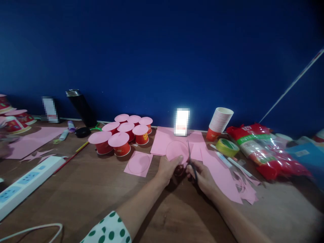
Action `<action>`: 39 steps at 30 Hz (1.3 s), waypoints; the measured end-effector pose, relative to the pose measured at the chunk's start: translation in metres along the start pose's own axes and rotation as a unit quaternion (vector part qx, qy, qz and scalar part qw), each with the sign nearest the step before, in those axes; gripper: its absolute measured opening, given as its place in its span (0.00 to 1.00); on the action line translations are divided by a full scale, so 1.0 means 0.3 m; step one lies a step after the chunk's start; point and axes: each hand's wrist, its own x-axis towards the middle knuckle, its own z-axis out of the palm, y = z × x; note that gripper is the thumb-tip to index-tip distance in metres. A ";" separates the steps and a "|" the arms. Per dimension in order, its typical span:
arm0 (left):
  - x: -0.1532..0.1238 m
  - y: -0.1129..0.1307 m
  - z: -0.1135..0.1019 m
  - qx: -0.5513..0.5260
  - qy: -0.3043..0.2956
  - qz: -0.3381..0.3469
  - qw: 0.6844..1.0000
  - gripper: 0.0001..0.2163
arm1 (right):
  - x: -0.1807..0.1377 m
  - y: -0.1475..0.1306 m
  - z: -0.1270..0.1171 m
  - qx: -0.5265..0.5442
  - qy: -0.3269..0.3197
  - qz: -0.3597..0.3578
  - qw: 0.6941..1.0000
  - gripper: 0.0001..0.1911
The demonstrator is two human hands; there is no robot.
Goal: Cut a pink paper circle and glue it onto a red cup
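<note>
My left hand (169,168) pinches a round piece of pink paper (176,151), thumb on top, and holds it up above the table. Just to its right, my right hand (199,173) grips a pair of dark-handled scissors (190,158). The blades point away from me along the right edge of the pink paper. Left of my hands lies a pink paper square (138,164) with a circle drawn on it. Behind the held piece are larger pink sheets (162,140) flat on the table. More pink paper (220,179) and cut scraps (246,189) lie to the right.
Several red paper cups (118,148) topped with pink discs stand at the left. A lit phone (181,122) leans at the wall. At right are stacked cups (220,121), yellow tape (227,147) and a cup bag (265,148). A power strip (30,185) lies left, near another person's hand (3,145).
</note>
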 end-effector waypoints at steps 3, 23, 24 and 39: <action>0.000 -0.002 0.000 0.005 -0.018 0.019 1.000 0.16 | -0.001 0.002 0.001 0.001 0.005 0.002 1.000 0.26; 0.003 -0.003 -0.003 0.012 -0.010 0.024 1.000 0.16 | 0.004 0.026 -0.004 0.017 0.013 0.001 1.000 0.26; 0.003 -0.002 -0.003 0.012 -0.007 0.024 1.000 0.16 | 0.003 0.025 -0.003 0.016 0.013 0.003 1.000 0.26; 0.002 0.001 0.002 0.000 -0.007 0.023 1.000 0.16 | -0.002 0.003 0.002 0.014 0.011 0.006 1.000 0.27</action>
